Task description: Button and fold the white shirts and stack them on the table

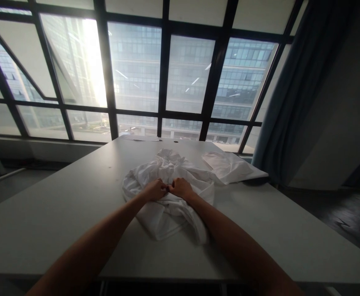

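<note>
Your left hand and right hand sit knuckle to knuckle at the middle of the crumpled white garment, fingers curled in tight w/ cloth bunched between them; both look closed on the fabric at about the same spot, tho the exact pinch is too small and dim to make out. The two hands touch or nearly touch each other. The garment lies in a loose heap on the grey table, roughly centre, a bit toward the far side, w/ a fold trailing back toward you under your right forearm. Both forearms run in from the near edge and meet over it in a V. Just beyond and to the right of the heap there's a second white cloth, flatter, reaching to the table's far right corner; it touches or overlaps the heap's right edge, can't tell which. Behind the table a wall of big dark-framed windows looks onto an office bldg, strong glare at upper left. A blue-grey curtain hangs at the right, next to the table's far corner. Dark floor shows at far right, below the curtain.
</note>
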A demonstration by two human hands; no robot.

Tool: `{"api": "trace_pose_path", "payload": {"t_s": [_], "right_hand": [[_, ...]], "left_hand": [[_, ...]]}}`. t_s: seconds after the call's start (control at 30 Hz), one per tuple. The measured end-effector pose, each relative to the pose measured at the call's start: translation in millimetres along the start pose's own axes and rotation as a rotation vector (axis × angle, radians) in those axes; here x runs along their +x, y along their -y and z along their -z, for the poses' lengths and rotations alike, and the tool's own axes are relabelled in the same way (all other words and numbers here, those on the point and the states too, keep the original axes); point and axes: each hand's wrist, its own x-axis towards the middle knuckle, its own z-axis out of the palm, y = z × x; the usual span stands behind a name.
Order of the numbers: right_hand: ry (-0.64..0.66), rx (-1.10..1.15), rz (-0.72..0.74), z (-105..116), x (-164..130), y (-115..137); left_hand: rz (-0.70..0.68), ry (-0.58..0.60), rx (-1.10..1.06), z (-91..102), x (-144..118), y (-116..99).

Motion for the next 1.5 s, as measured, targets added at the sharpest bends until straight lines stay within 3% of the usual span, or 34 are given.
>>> {"api": "trace_pose_path", "payload": {"t_s": [0.13,0.5,0.6,0.73,0.83,0.93,1.03,1.2,1.37,1.5], "right_hand": [[0.002,0.069,-0.015,-2,2,-2],[0.034,0.202,-0.181,-10,13,-13],[0.033,0.278,-0.193,-10,15,-19],[0.074,0.59,-0.194,-8,14,-24],[0.182,0.868,-0.164,-7,10,-24],[0.249,0.969,-0.122,-8,8,-22],[0.263,0.939,-0.086,-12,9,-22],[0.137,0.801,0.043,-18,11,-23],[0.136,0.725,0.064,-18,10,-21],[0.061,0.558,0.133,-14,8,-19]], "left_hand": [[-0.025,0.097,-0.112,1.2,4,8],[-0.153,0.141,0.121,3.6,-2,-6],[-0.133,0.064,0.008,2.9,-2,-9],[0.069,-0.1,-0.132,0.0,-1,-11],[0.091,-0.113,-0.178,-0.7,-1,-13],[0.09,-0.118,-0.217,-0.3,-1,-15],[0.081,-0.126,-0.22,-0.7,-1,-14],[0.105,-0.133,-0.226,-5.2,-2,-11],[0.135,-0.139,-0.222,-7.8,-4,-11],[0.151,-0.127,-0.208,-7.7,-4,-13]]}}
